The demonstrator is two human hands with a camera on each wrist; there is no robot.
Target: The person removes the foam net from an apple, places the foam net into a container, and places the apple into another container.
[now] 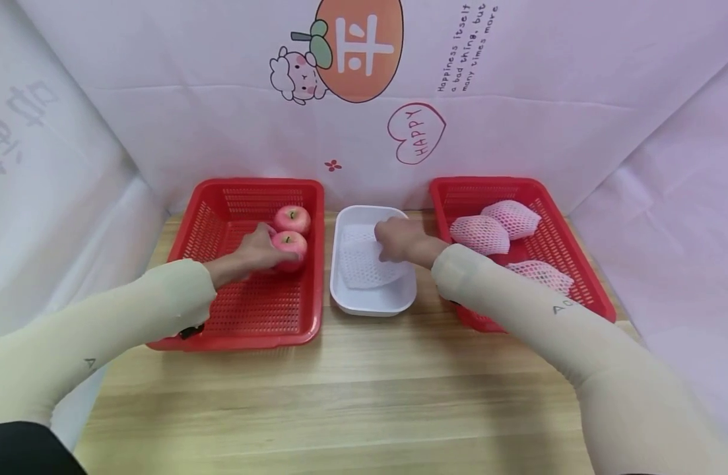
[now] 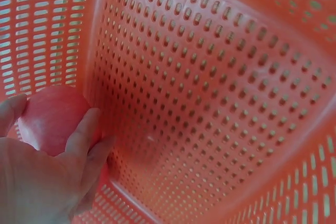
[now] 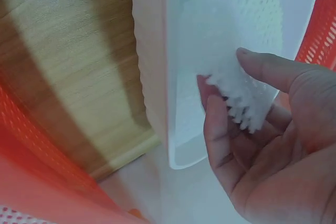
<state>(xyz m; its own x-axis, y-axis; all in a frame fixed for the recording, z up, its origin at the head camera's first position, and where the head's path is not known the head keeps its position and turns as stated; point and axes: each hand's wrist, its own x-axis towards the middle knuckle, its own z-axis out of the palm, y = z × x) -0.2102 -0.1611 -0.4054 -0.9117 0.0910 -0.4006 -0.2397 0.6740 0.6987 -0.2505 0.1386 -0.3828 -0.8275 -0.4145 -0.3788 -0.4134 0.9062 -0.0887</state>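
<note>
In the left red basket (image 1: 221, 316), my left hand (image 1: 253, 249) grips a pink-red apple (image 1: 289, 244), thumb on one side and fingers on the other. The left wrist view shows this apple (image 2: 52, 116) held near the basket's slotted wall. A second apple (image 1: 292, 220) sits just behind it. My right hand (image 1: 399, 239) is over the white plastic tray (image 1: 372, 309), holding the edge of a white foam fruit net (image 1: 364, 267). In the right wrist view, the net's ragged end (image 3: 247, 108) lies between thumb and curled fingers.
Right of the tray stands another red basket (image 1: 550, 241) with several netted fruits (image 1: 479, 234) in it. Both baskets and the tray are on a wooden table (image 1: 352, 396), against a printed white cloth (image 1: 364, 132). My right forearm crosses the right basket's near side.
</note>
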